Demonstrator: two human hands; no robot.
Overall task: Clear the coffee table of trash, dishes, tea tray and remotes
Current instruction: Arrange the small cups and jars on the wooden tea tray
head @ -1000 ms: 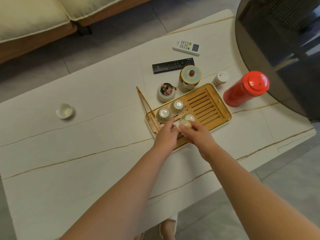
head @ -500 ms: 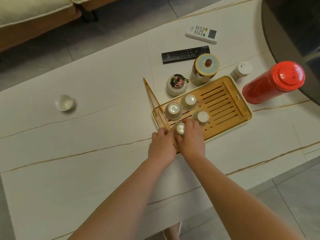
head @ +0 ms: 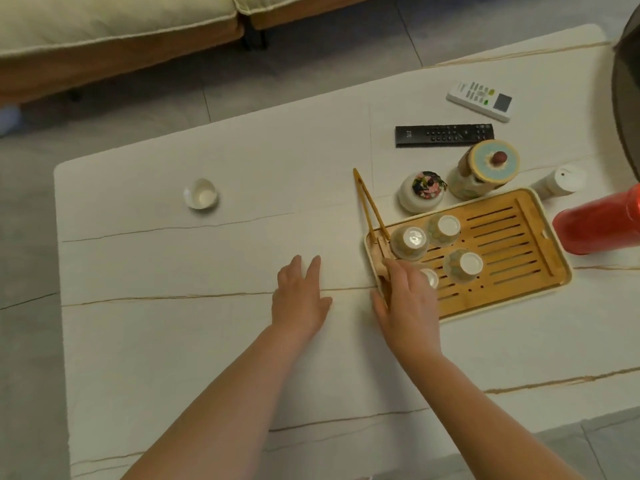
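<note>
Barely started: tea tray (head: 502, 299) w/ four upturned cups, both remotes, jars all on tabletop. Lone cup (head: 201, 198) nr left edge. Left hand (head: 300, 299) open, empty; right hand (head: 407, 306) fingers on tray's left rim, grip unclear.

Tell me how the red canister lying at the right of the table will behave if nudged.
The red canister lies on its side and looks round, so it would probably roll. Its glossy surface may be slippery to grip. It sits close beside the tea tray, which might stop it rolling that way.

5 cups (head: 410, 242), 2 remotes (head: 444, 135), 1 tray (head: 554, 271).
</note>
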